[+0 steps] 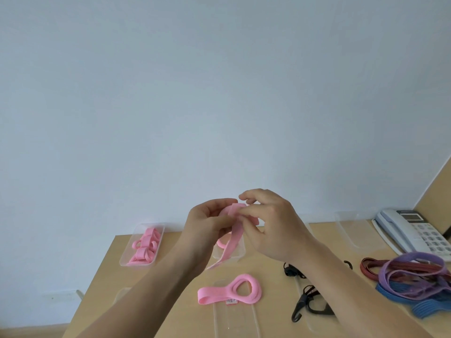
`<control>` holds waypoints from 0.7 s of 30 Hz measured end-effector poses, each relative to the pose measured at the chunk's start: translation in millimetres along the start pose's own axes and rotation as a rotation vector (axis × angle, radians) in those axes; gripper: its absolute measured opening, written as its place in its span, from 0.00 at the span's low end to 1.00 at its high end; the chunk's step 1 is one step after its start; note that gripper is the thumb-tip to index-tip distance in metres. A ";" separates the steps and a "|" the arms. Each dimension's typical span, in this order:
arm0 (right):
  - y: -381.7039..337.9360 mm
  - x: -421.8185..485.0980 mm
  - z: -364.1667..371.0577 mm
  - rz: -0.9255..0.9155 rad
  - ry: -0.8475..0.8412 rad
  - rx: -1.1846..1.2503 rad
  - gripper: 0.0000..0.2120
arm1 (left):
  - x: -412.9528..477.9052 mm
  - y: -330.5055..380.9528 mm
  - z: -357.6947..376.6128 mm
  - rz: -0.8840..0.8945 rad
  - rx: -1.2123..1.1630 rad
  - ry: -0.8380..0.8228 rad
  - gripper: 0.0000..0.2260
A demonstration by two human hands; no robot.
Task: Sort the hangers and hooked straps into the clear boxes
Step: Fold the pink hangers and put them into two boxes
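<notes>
Two grips: both hovering above the worktop (273, 318), sharing one pink strap (234, 237).
Left grip (207, 225): fingers curling round the looped end of the pink strap, clamping it.
Right grip (275, 230): thumb and fingertips pinching the top fold of the pink strap, clamping it too.
Pink strap: hanging in the air between the grips, with its loose tail dangling down in front of the middle box (241, 252).
Middle box: sitting behind the grips and mostly hidden, with a pink loop showing inside.
Left box (124, 259): sitting at the far left of the worktop, holding several rolled pink straps.
Second strap (231, 290): lying flat at near centre, loop end pointing right, resting across the far end of the front tray (234, 323).
Right box (351, 230): sitting at the far edge, just beside the phone (419, 232).
Black hooks (305, 304): lying right of the second strap, partly hiding under the right forearm.
Cord bundle (415, 276): purple, red and blue cords piling at the right edge, near the phone.
</notes>
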State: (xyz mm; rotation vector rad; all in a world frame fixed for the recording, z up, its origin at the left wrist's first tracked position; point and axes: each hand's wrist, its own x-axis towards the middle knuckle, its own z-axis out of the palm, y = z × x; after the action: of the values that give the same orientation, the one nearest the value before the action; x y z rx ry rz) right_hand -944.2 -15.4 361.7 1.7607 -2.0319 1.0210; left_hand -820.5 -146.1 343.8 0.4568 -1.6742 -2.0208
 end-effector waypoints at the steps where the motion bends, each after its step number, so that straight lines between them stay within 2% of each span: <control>1: 0.3 1.4 -0.9 0.025 0.010 0.035 0.09 | 0.4 -0.7 1.3 0.004 0.034 0.041 0.11; 5: 3.9 9.7 -3.8 0.147 0.047 0.133 0.09 | 0.8 -3.0 6.4 0.048 0.199 0.142 0.12; 9: 3.7 11.8 -6.1 0.211 -0.052 0.146 0.05 | -2.3 -2.5 8.5 0.052 0.254 0.173 0.12; 15: -1.4 11.8 -7.2 0.242 -0.040 0.184 0.04 | -5.8 -5.1 9.3 -0.010 0.220 0.204 0.19; 21: -4.0 6.6 -4.4 0.152 0.034 0.115 0.02 | -8.3 -3.9 12.9 -0.086 0.176 0.213 0.14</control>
State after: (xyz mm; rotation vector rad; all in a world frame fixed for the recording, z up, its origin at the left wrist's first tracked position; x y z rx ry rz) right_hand -943.0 -17.6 370.3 1.6497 -2.1531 1.2272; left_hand -821.0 -130.4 342.2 0.7884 -1.7303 -1.8169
